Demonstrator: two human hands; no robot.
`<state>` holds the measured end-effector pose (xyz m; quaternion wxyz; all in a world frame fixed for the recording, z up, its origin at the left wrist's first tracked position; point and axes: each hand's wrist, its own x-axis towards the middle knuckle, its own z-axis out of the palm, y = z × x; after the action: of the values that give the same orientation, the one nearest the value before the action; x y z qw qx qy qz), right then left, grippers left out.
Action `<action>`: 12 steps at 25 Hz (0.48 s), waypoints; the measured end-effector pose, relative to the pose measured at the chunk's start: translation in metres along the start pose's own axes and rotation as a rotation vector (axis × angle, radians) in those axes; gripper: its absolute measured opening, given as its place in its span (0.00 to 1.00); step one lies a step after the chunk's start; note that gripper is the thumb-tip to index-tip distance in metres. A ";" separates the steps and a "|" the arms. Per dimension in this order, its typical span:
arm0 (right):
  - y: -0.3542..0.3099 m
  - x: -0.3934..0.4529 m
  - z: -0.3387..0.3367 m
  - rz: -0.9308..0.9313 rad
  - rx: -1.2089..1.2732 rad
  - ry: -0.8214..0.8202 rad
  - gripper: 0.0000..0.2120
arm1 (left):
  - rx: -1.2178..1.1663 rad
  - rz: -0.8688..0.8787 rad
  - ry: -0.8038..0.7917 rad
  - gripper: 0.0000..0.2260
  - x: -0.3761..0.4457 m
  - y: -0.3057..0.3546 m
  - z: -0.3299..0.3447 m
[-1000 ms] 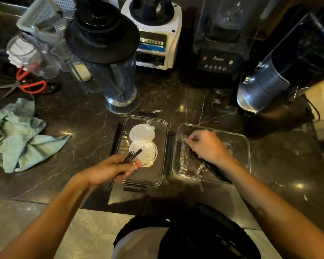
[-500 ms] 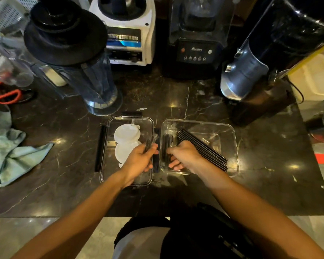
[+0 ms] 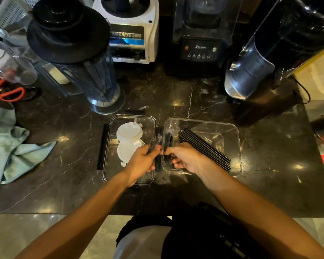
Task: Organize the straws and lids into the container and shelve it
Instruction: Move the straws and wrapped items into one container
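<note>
On the dark marble counter [image 3: 185,94] two clear plastic trays sit side by side, almost touching. The left one, the container lid [image 3: 108,165] with black clips along its edges, carries two white cup lids [image 3: 129,141], one overlapping the other toward its far half. The right one is the container [image 3: 232,139], and inside it a row of black straws [image 3: 206,148] lies flat, slanting from far left to near right. The left hand [image 3: 140,161] hovers over the right edge of the container lid, its fingers curled around a small bundle of wrapped straws [image 3: 153,142] that points away from the person. The right hand [image 3: 185,157] reaches over the container's left wall, thumb and forefinger meeting that bundle close to the left hand, the other fingers loosely curled; whether it truly pinches the bundle cannot be told. Farther back stand a blender jug [image 3: 94,71] with a black top, a white blender base [image 3: 131,34] and a black blender [image 3: 200,47]. At the left lie a green cloth [image 3: 11,146] and red-handled scissors [image 3: 9,90].
</note>
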<state>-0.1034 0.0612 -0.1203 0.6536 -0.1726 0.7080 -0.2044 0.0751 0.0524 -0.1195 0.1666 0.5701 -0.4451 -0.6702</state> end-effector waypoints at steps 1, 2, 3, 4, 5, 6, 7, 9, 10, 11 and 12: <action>0.001 0.000 -0.001 0.005 -0.011 -0.007 0.05 | 0.001 0.000 0.001 0.10 0.000 0.000 0.000; 0.001 0.000 -0.002 0.005 -0.022 -0.023 0.07 | 0.005 -0.001 0.000 0.11 -0.001 0.001 0.000; 0.001 -0.001 -0.003 0.000 -0.029 -0.048 0.10 | 0.009 0.000 -0.001 0.11 -0.001 0.001 0.000; 0.000 -0.001 -0.004 -0.006 -0.030 -0.077 0.12 | 0.013 0.001 -0.001 0.11 -0.002 0.002 -0.001; 0.000 -0.002 -0.006 -0.010 -0.021 -0.102 0.13 | 0.014 -0.001 -0.001 0.11 -0.002 0.003 -0.001; 0.000 -0.002 -0.007 -0.014 -0.006 -0.124 0.11 | 0.013 -0.003 0.001 0.10 -0.003 0.004 -0.001; -0.001 -0.003 -0.010 -0.020 0.009 -0.140 0.09 | 0.009 -0.002 0.004 0.09 -0.003 0.005 0.000; -0.001 -0.006 -0.013 -0.044 0.010 -0.153 0.07 | 0.020 0.013 0.011 0.08 -0.003 0.008 0.000; -0.001 -0.007 -0.013 -0.063 -0.005 -0.157 0.08 | 0.033 0.025 0.015 0.07 -0.002 0.010 0.001; -0.001 -0.009 -0.013 -0.083 -0.018 -0.165 0.10 | 0.046 0.035 0.017 0.07 -0.002 0.010 0.000; -0.002 -0.011 -0.013 -0.102 -0.023 -0.179 0.11 | 0.062 0.042 0.016 0.08 -0.002 0.011 0.001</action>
<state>-0.1152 0.0661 -0.1096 0.7008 -0.2333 0.6395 -0.2132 0.0721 0.0479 -0.1098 0.1664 0.5708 -0.4760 -0.6480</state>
